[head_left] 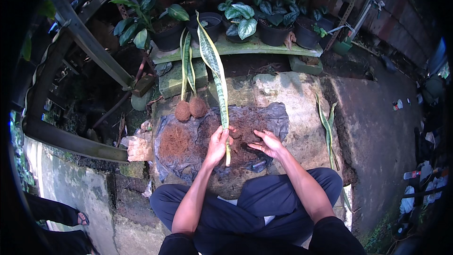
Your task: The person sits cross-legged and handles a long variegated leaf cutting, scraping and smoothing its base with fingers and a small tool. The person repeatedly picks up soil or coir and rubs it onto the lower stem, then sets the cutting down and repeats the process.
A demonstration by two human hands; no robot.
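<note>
My left hand point(218, 145) grips the lower part of a tall snake plant leaf point(216, 74) with yellow edges; its pale cut base points towards me. To the right, my right hand point(267, 144) is held with its fingers apart over dark soil and fibre point(244, 152) on a crumpled black plastic sheet point(279, 113). A heap of brown coir fibre point(175, 141) lies on the sheet's left part. Behind it are two fibre-wrapped root balls point(182, 110), point(198, 107) with upright snake plant leaves. More snake plant leaves point(327, 131) lie on the concrete at the right.
Potted plants in black pots point(274, 32) stand on a mossy plank shelf point(240, 49) beyond the sheet. A metal frame point(88, 49) rises at the left, near a broken block point(139, 147). Another person's sandalled foot point(82, 218) is at the lower left. Litter point(407, 198) lies far right.
</note>
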